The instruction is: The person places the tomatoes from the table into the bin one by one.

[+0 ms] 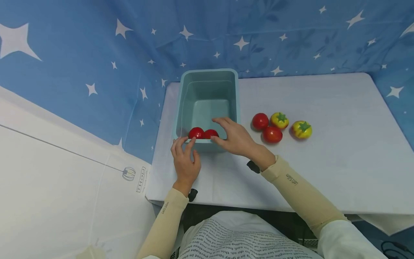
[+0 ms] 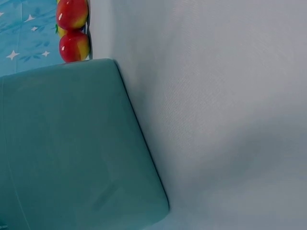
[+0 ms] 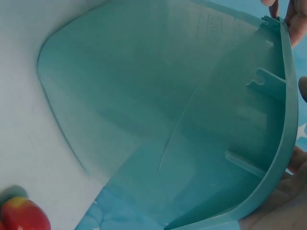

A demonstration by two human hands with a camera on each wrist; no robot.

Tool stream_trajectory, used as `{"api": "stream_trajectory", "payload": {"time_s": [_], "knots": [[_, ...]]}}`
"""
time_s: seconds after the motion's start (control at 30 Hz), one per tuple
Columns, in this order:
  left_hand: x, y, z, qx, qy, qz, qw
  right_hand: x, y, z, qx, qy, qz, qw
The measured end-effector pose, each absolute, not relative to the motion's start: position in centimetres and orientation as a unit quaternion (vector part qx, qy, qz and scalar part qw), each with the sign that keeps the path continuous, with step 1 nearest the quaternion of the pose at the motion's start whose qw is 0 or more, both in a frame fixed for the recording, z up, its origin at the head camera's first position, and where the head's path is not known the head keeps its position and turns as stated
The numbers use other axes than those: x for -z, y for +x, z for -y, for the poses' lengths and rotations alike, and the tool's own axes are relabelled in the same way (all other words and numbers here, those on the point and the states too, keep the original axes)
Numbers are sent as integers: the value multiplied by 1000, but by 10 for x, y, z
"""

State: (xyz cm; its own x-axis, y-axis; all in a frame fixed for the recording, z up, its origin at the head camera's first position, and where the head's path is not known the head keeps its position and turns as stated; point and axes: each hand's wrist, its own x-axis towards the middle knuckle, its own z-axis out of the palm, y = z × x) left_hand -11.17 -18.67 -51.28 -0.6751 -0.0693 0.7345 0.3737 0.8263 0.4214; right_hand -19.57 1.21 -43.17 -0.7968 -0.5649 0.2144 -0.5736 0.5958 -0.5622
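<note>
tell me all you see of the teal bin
The bin is a deep, open tub, seemingly plastic, with rounded corners and a thick rim ribbed beneath. It stands upright on the white table. Two red fruits lie inside by the near wall; the left hand touches the near rim, the right hand is over the near right corner.

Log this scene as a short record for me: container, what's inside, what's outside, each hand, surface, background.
Container: teal bin, upright
Inside: two red fruits, side by side by the near wall
Outside: two more red fruits and two yellow fruits with green tops, right of the bin
Left hand: fingertips at the near rim, toward its left end
Right hand: over the bin's near right corner, thumb and fingers apart
Surface: white-covered table
Background: blue cloth with white stars
</note>
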Motion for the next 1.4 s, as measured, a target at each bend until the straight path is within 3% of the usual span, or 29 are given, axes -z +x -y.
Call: {"api": "stream_trajectory", "payload": {"time_s": [0.23, 0.5, 0.8, 1.07, 1.4], "knots": [[513, -112, 187, 285, -87, 871, 390, 433, -197, -29, -396, 319, 858, 72], [517, -114, 184, 290, -88, 869, 392, 439, -211, -82, -430, 233, 861, 141], [519, -115, 185, 280, -90, 872, 392, 473, -218, -150, -411, 123, 893, 132], [517, -114, 189, 275, -83, 868, 405, 503, -214, -172, -371, 79, 923, 61], [517, -114, 187, 281, -84, 868, 401, 536, -210, -186, -352, 69, 932, 45]]}}
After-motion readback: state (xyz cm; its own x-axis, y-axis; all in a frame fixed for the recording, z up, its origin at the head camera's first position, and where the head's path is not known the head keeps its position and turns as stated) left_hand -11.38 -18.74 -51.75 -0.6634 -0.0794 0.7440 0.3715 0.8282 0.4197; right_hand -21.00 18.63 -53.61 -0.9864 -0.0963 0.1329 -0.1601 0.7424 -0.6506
